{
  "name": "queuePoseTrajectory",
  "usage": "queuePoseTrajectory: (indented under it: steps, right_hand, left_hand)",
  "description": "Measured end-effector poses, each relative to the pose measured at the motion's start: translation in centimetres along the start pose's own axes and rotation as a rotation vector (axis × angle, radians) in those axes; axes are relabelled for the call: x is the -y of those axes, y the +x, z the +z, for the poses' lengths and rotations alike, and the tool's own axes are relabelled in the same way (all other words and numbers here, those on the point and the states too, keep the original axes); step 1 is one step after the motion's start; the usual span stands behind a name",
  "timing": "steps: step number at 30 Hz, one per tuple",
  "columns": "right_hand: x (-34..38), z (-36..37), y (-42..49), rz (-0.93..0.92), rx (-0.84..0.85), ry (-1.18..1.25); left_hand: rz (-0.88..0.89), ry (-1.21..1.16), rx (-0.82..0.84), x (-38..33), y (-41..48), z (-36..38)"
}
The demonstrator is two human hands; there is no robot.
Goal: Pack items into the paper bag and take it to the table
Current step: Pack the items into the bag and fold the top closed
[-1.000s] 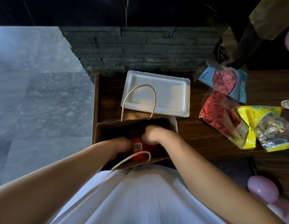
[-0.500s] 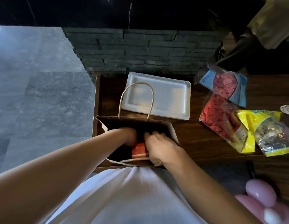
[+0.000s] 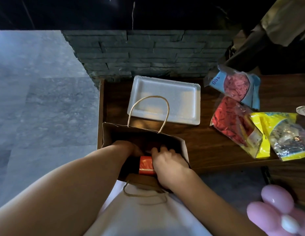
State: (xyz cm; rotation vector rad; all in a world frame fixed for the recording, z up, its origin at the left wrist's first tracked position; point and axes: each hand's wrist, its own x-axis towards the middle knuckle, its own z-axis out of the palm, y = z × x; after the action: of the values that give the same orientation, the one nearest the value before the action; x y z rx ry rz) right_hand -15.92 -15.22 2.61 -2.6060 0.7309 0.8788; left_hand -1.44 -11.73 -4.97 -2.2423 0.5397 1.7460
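A brown paper bag (image 3: 114,132) with twine handles stands open at the near left corner of the dark wooden table (image 3: 208,143). Both my hands reach down into it. My left hand (image 3: 131,148) is deep inside, and the dark interior hides its fingers. My right hand (image 3: 167,160) lies against a red packet (image 3: 145,165) that stands inside the bag, fingers curled over its far end. The bag's near handle (image 3: 145,195) hangs against my white shirt.
A white foam tray (image 3: 165,92) lies just behind the bag. To the right lie a blue balloon pack (image 3: 237,86), a red one (image 3: 230,121) and a yellow one (image 3: 276,133). Pink balloons (image 3: 276,210) float at the lower right. Another person (image 3: 267,31) stands at the far right. Grey stone floor lies left.
The red packet has sunk lower into the bag. My right hand has shifted from its top to its right side, and my left hand has gone deeper. The near handle has dropped outward.
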Motion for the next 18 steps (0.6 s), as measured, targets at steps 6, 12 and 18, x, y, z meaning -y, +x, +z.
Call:
queuePoseTrajectory:
  steps: [6,12,18]
  right_hand:
    - [0.0,-0.2,0.2,-0.026,0.059,0.026]
    - [-0.2,-0.5,0.4,-0.015,0.107,0.072]
    - [-0.5,-0.6,1.0,-0.010,0.138,0.077]
  left_hand:
    - [0.276,-0.580,-0.130,0.1,2.1,0.5]
    - [0.210,-0.689,-0.225,1.1,2.4,-0.3]
    - [0.151,-0.696,-0.201,1.2,2.1,-0.4]
